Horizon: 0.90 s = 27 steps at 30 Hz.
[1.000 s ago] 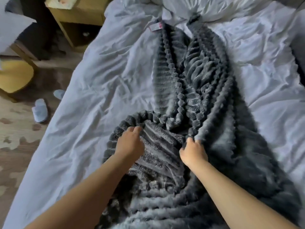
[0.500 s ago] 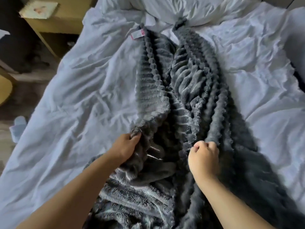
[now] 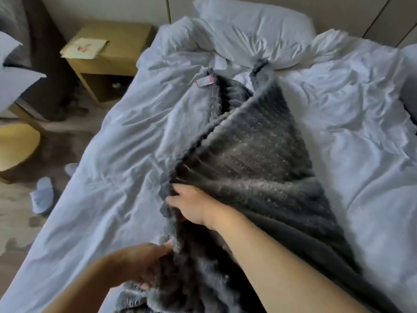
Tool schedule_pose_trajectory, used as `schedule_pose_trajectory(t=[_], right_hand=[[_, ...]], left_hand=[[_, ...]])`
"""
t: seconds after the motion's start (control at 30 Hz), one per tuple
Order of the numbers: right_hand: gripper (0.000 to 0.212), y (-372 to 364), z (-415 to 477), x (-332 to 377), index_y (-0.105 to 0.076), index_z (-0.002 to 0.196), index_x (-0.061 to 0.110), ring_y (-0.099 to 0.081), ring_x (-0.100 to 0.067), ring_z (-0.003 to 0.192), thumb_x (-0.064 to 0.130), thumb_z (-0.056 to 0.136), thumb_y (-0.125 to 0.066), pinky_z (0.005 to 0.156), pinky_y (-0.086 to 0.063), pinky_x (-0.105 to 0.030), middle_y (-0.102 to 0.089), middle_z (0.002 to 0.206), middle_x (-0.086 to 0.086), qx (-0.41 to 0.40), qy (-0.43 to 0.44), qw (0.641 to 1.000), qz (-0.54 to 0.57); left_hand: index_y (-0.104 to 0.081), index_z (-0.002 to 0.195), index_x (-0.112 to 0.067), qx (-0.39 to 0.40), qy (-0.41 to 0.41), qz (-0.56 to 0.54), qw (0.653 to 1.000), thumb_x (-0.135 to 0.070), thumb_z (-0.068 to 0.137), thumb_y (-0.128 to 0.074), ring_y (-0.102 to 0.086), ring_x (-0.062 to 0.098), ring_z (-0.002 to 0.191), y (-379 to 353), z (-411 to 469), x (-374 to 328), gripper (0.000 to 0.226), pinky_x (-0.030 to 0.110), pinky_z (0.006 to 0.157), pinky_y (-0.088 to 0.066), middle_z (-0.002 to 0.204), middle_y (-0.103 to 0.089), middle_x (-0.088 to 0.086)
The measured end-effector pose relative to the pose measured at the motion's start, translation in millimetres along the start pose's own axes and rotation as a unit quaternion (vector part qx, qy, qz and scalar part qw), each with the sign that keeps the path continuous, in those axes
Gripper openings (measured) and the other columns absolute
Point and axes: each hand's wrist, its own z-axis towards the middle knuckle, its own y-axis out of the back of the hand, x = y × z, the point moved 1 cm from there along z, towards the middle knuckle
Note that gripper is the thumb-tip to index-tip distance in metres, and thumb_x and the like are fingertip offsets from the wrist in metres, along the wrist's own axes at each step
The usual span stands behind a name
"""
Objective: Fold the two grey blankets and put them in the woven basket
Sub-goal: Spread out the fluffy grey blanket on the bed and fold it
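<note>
A dark grey ribbed plush blanket (image 3: 252, 159) lies lengthwise down the middle of the bed, its left edge lifted and turned over toward the right. A pink-and-white label (image 3: 205, 82) marks its far left corner. My right hand (image 3: 194, 206) crosses to the blanket's left edge and grips the raised fabric there. Lower down, my left hand (image 3: 144, 265) holds the same edge near the bed's foot, fingers curled into the pile. I see no second blanket and no woven basket.
The bed (image 3: 108, 177) has a crumpled white sheet and white pillows (image 3: 255, 28) at the head. A wooden nightstand (image 3: 108, 53) stands left of the bed. White slippers (image 3: 41, 197) lie on the floor beside a yellow stool (image 3: 15, 147).
Both hands shifted left along the blanket. The right hand crossed over and lifted the left edge, raising a broad flap; the view tilted up toward the pillows.
</note>
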Motion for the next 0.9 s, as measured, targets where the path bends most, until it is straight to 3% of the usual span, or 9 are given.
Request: schedule_pose_trajectory(t=[0.1,0.2,0.33,0.4,0.5,0.57,0.67,0.77,0.9], right_hand=[[0.042,7.2,7.1,-24.0,-0.047,0.139,0.018,-0.062,-0.005,0.095,0.030,0.100,-0.045,0.085,-0.045,-0.020,-0.064,0.111,0.004,-0.021,0.000,0.999,0.031],[0.020,63.2,-14.8,-76.1,-0.065,0.105,0.028,-0.061,-0.010,0.080,0.028,0.097,-0.047,0.071,-0.048,-0.027,-0.065,0.088,0.009,-0.242,-0.026,0.970,-0.004],[0.025,165.5,-86.9,-170.6,-0.071,0.105,0.006,-0.058,-0.038,0.098,0.008,0.084,-0.056,0.086,-0.048,-0.040,-0.066,0.102,-0.022,-0.583,-0.199,0.768,-0.175],[0.034,201.2,-121.9,-215.4,-0.064,0.116,0.002,-0.052,-0.045,0.109,0.017,0.086,-0.059,0.094,-0.045,-0.046,-0.058,0.116,-0.031,-0.606,-0.327,0.717,-0.108],[0.046,212.7,-147.0,-256.1,-0.054,0.132,0.011,-0.052,-0.034,0.119,0.036,0.094,-0.057,0.103,-0.040,-0.044,-0.056,0.131,-0.012,-0.461,-0.366,0.774,0.232],[0.041,201.1,-158.1,-257.1,-0.068,0.117,0.009,-0.064,-0.033,0.103,0.040,0.092,-0.058,0.102,-0.043,-0.047,-0.066,0.118,-0.014,-0.297,-0.408,0.812,0.293],[0.043,195.0,-179.3,-232.8,-0.072,0.102,-0.005,-0.064,-0.039,0.105,0.035,0.092,-0.058,0.105,-0.040,-0.053,-0.066,0.116,-0.026,-0.160,-0.427,0.835,0.307],[0.038,217.3,-213.9,-175.4,-0.072,0.097,-0.008,-0.066,-0.041,0.094,0.026,0.092,-0.056,0.099,-0.044,-0.055,-0.065,0.111,-0.030,-0.184,-0.394,0.848,0.302],[0.037,273.6,-285.1,-75.0,-0.065,0.119,0.006,-0.063,-0.032,0.092,0.026,0.089,-0.064,0.097,-0.045,-0.050,-0.066,0.107,-0.018,-0.413,-0.192,0.837,0.304]], left_hand=[[-0.059,0.103,-0.019,-0.142,-0.022,-0.119,0.983,-0.056,0.086,-0.055,-0.055,0.022,0.070,10.4,19.4,-4.0,0.041,0.025,0.061,-0.039,0.087,-0.062,0.011],[-0.052,0.125,-0.028,-0.146,-0.089,-0.192,0.966,-0.062,0.087,-0.044,-0.061,0.026,0.091,14.7,35.8,-19.7,0.052,0.030,0.068,-0.045,0.109,-0.063,0.012],[-0.033,0.146,-0.023,-0.164,-0.123,-0.125,0.971,-0.066,0.074,-0.058,-0.038,0.029,0.136,12.2,63.8,-44.4,0.088,0.040,0.106,-0.036,0.151,-0.037,0.006],[-0.041,0.139,-0.015,-0.183,-0.130,-0.111,0.968,-0.060,0.075,-0.065,-0.053,0.021,0.121,4.8,75.9,-61.2,0.082,0.031,0.096,-0.044,0.138,-0.051,0.001],[-0.062,0.104,-0.006,-0.173,-0.126,-0.167,0.962,-0.029,0.084,-0.070,-0.069,0.021,0.061,-10.6,81.5,-83.5,0.031,0.032,0.054,-0.057,0.074,-0.073,0.007],[-0.064,0.092,-0.004,-0.175,-0.116,-0.194,0.958,-0.018,0.085,-0.067,-0.065,0.028,0.054,-23.4,75.0,-93.2,0.017,0.047,0.059,-0.060,0.066,-0.068,0.016],[-0.060,0.081,-0.003,-0.213,-0.140,-0.233,0.939,-0.012,0.084,-0.059,-0.061,0.026,0.042,-34.1,46.6,-104.5,0.010,0.039,0.043,-0.055,0.054,-0.062,0.015],[-0.057,0.074,-0.004,-0.267,-0.164,-0.285,0.906,-0.003,0.081,-0.051,-0.057,0.023,0.035,-24.9,-6.7,-116.0,0.009,0.034,0.041,-0.053,0.044,-0.057,0.011],[-0.057,0.084,-0.005,-0.291,-0.234,-0.392,0.841,-0.002,0.080,-0.048,-0.058,0.027,0.059,3.6,-104.4,-128.7,0.010,0.033,0.058,-0.052,0.072,-0.057,0.015]])
